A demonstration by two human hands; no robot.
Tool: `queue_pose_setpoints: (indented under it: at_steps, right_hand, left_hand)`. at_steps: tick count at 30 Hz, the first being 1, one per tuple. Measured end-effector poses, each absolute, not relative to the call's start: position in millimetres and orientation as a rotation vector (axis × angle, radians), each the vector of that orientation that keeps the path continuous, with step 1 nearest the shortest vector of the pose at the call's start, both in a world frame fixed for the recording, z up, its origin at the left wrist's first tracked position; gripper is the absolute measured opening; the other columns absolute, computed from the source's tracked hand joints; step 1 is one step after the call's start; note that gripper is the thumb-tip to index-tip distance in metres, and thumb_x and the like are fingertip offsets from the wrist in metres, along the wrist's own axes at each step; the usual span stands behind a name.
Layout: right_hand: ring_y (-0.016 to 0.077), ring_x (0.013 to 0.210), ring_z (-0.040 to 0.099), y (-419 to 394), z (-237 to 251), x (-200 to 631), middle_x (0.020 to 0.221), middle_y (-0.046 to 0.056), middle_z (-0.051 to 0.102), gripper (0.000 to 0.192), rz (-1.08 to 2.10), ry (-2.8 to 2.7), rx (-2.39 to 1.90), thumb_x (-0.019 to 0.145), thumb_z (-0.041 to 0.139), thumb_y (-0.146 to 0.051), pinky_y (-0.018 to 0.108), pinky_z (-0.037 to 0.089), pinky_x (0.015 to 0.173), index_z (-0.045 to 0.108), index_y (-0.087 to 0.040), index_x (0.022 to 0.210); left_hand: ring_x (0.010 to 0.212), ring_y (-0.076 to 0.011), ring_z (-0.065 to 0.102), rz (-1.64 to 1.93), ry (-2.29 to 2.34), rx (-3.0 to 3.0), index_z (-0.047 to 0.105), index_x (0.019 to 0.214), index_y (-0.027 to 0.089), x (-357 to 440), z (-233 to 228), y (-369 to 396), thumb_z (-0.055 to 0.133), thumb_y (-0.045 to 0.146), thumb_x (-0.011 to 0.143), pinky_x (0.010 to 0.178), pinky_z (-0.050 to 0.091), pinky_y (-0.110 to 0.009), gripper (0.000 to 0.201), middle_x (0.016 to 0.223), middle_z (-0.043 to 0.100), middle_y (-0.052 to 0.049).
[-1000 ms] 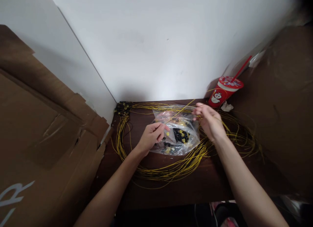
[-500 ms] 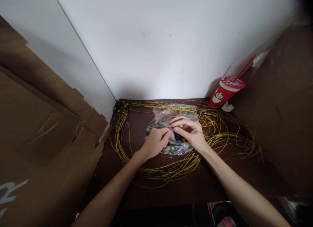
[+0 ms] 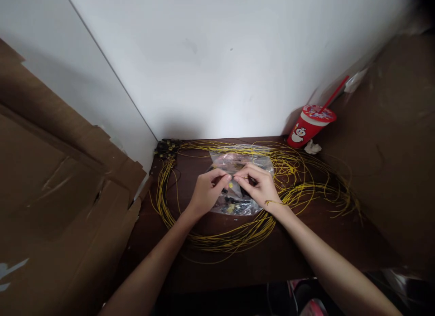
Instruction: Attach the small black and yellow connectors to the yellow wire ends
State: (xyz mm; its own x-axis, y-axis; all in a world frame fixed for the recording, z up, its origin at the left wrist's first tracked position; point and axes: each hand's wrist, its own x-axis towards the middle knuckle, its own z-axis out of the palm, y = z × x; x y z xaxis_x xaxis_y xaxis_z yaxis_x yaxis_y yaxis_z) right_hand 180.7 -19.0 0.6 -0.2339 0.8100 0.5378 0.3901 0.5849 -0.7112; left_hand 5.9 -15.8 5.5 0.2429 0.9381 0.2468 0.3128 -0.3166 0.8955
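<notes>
Over a clear plastic bag (image 3: pixel 249 208) of small dark parts, my two hands work with fingertips nearly touching. My left hand (image 3: pixel 208 191) is closed in a pinch of thumb and forefinger. A small black part with a yellow end (image 3: pixel 230 185) shows just below its fingertips; whether it hangs from them or lies on the bag I cannot tell. My right hand (image 3: pixel 261 184) also pinches, on what looks like a thin wire. A loop of yellow wire (image 3: pixel 274 202) lies across my right wrist. The tips of what I pinch are too small to see clearly.
A large ring of yellow and black wires (image 3: pixel 234 239) surrounds the bag, with dark connectors (image 3: pixel 166 148) at back left. A red cup with straw (image 3: pixel 307 128) and crumpled tissue (image 3: pixel 312 147) stand at back right. Cardboard (image 3: pixel 64 184) rises at left; a white wall (image 3: pixel 217 71) closes the back.
My hands have come together until their fingertips nearly meet. My right fingers have closed from a looser curl into a pinch. The small yellow-ended part now shows below the left fingertips.
</notes>
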Motion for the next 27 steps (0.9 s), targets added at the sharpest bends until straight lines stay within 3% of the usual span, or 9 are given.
queue_pose_setpoints:
  at_steps: [4,18,27]
  right_hand:
    - [0.012,0.06,0.047,-17.0,-1.2,181.7,0.066,0.0,0.051,0.011,0.53,-1.801,-1.004,0.086,0.058,-0.026,0.025,0.039,0.056,0.065,-0.018,0.081]
    - [0.0132,0.067,0.051,-23.3,3.7,179.9,0.074,0.002,0.056,0.011,0.491,-1.874,-0.952,0.088,0.054,-0.022,0.027,0.042,0.06,0.065,-0.018,0.086]
    - [0.0113,0.062,0.048,-22.9,2.5,178.8,0.07,0.0,0.053,0.01,0.515,-1.854,-0.963,0.085,0.056,-0.019,0.025,0.04,0.058,0.064,-0.018,0.08]
  left_hand:
    - [0.061,-0.0108,0.054,1.138,1.15,1.621,0.066,0.077,0.015,5.8,4.0,-14.1,0.063,0.027,0.077,0.057,0.041,-0.021,0.013,0.071,0.064,-0.001]
    - [0.059,-0.0102,0.051,1.124,1.175,1.579,0.068,0.074,0.015,8.1,6.2,-16.3,0.066,0.025,0.074,0.056,0.039,-0.021,0.011,0.067,0.063,-0.001]
    - [0.05,-0.0052,0.04,1.165,1.071,1.331,0.067,0.077,0.015,10.7,11.9,-18.9,0.071,0.024,0.069,0.043,0.028,-0.017,0.013,0.063,0.058,0.001]
